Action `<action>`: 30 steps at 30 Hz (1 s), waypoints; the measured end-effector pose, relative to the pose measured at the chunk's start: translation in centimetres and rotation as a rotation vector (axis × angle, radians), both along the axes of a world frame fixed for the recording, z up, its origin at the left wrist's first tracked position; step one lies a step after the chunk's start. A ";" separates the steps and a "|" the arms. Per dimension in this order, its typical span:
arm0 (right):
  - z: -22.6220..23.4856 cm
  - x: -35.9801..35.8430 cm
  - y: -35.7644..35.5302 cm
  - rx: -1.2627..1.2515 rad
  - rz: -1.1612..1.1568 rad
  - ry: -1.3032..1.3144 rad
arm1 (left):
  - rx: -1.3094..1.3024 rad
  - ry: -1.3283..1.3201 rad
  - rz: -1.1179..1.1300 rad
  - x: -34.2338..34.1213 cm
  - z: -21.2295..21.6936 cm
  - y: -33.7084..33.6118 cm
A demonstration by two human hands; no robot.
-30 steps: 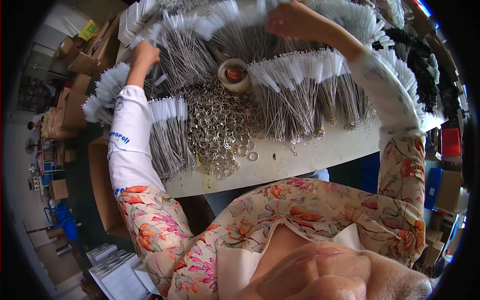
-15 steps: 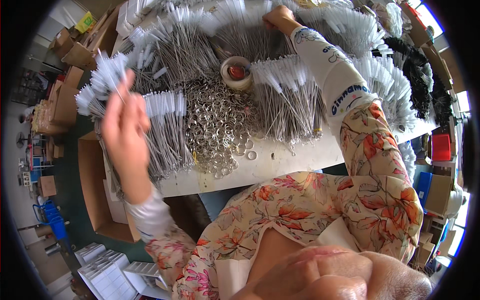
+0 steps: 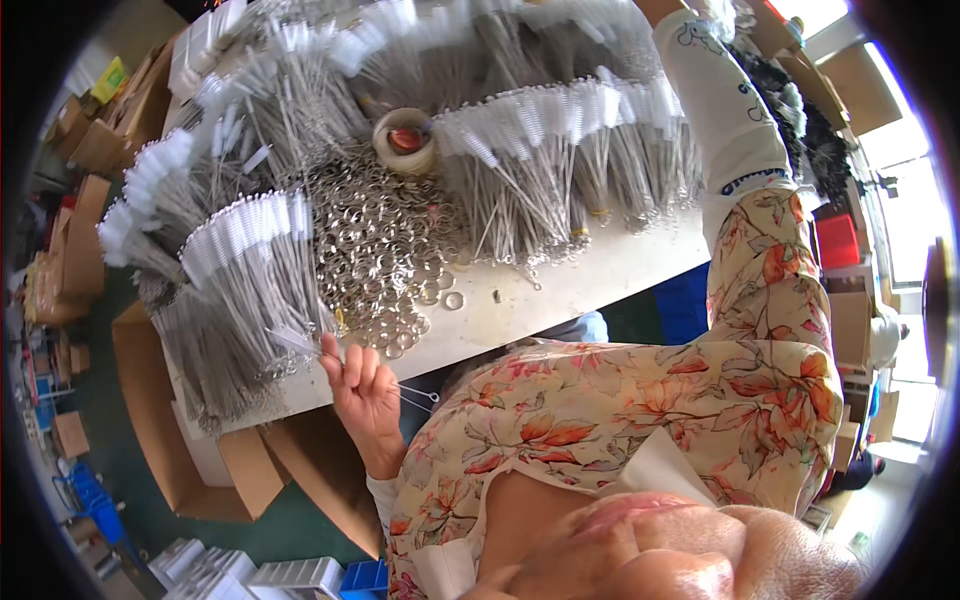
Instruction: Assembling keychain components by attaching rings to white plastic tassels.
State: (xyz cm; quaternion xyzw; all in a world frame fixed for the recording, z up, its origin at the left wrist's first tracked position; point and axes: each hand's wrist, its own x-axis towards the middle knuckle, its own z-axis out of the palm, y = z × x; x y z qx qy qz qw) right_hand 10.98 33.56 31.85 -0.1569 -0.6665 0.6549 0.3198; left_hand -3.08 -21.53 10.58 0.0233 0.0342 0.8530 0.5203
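My left hand (image 3: 368, 405) is closed around thin wire straw brushes, held low by the table's near edge. Their pale bristle ends (image 3: 290, 341) point left past my fingertips, and two wire loops (image 3: 434, 398) stick out on the right. My right arm (image 3: 725, 110) reaches far to the upper right in a white sleeve cover. Only a sliver of my right hand (image 3: 656, 8) shows at the top edge, so its fingers are hidden. Next to my left hand lie a bundle of white-bristled straw brushes (image 3: 255, 240) and a heap of metal split rings (image 3: 380, 240).
More brush bundles (image 3: 570, 150) cover the white table (image 3: 590, 275). A round tub (image 3: 385, 140) with something red inside stands behind the rings. Black brushes (image 3: 825, 150) lie at far right. Open cardboard boxes (image 3: 190, 480) stand on the floor at left; white trays (image 3: 290, 578) sit below.
My left hand has come down from the left-hand bundles to the near table edge, carrying the straw brushes. My right arm has swung further right, its hand mostly leaving the picture. The view has shifted.
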 end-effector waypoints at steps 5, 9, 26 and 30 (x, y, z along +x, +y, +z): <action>-4.1 -1.3 -6.8 -0.345 0.245 0.261 | -0.117 0.001 -0.104 1.9 -3.9 -0.4; -3.8 0.3 -21.2 -0.222 0.284 0.278 | -0.311 0.752 0.134 0.7 4.8 4.8; -12.9 -4.0 -35.0 -0.661 0.361 0.201 | -0.475 1.419 0.563 2.1 5.8 10.3; -12.4 -3.5 -33.6 -0.221 0.151 0.192 | -0.480 1.395 0.348 3.3 5.4 9.0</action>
